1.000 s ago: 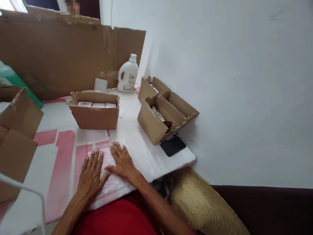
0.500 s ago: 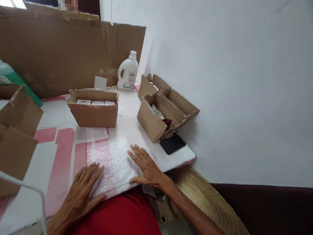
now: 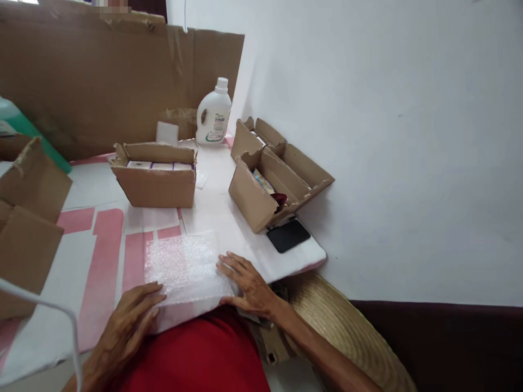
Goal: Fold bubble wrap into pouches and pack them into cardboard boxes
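Observation:
A clear sheet of bubble wrap (image 3: 183, 267) lies flat on the white and pink table cover (image 3: 102, 234) near the front edge. My left hand (image 3: 128, 321) rests on the sheet's near left corner, fingers stretched out. At the sheet's near right edge sits my right hand (image 3: 247, 283), fingers spread, thumb along the table's edge. Neither hand grips anything.
An open cardboard box (image 3: 155, 174) with white packs stands behind the sheet. Another open box (image 3: 269, 182) stands at the right by the wall, a black phone (image 3: 288, 235) in front of it. A white bottle (image 3: 213, 113), cardboard sheets (image 3: 102, 81) and a straw hat (image 3: 347, 337) surround.
Both hands have slid apart and toward me, from the middle of the bubble wrap to its near corners. The sheet now lies smoothed out and uncovered.

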